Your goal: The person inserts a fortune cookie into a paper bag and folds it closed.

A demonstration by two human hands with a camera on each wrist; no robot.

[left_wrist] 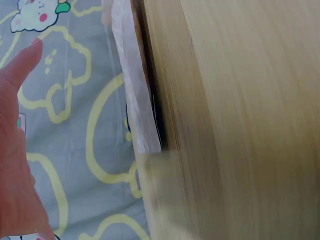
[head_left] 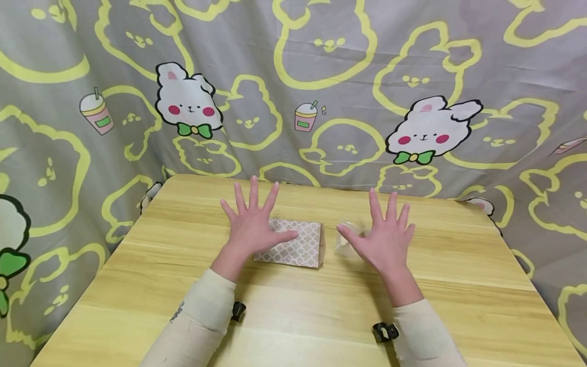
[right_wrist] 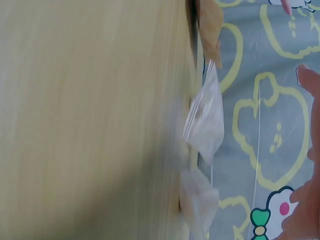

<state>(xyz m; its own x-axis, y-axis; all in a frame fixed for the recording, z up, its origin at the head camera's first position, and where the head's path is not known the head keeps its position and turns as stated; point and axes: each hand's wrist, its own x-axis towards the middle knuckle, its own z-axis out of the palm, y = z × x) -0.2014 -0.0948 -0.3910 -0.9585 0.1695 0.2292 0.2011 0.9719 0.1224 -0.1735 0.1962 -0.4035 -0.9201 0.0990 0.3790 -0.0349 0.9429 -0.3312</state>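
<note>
left hand point(head_left: 251, 224) splayed over bag point(head_left: 300, 245) | right hand point(head_left: 384, 238) splayed over pouch point(head_left: 345, 240) | mid-table point(head_left: 137, 244) | I'd lower flat, pin both

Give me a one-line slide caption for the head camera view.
Both hands, left and right, spread open above a patterned paper bag and a clear plastic bag on a wooden table.

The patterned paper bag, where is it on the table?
In the head view the patterned paper bag lies flat near the middle of the wooden table, partly under the left hand, with a small clear plastic bag just to its right.
</note>
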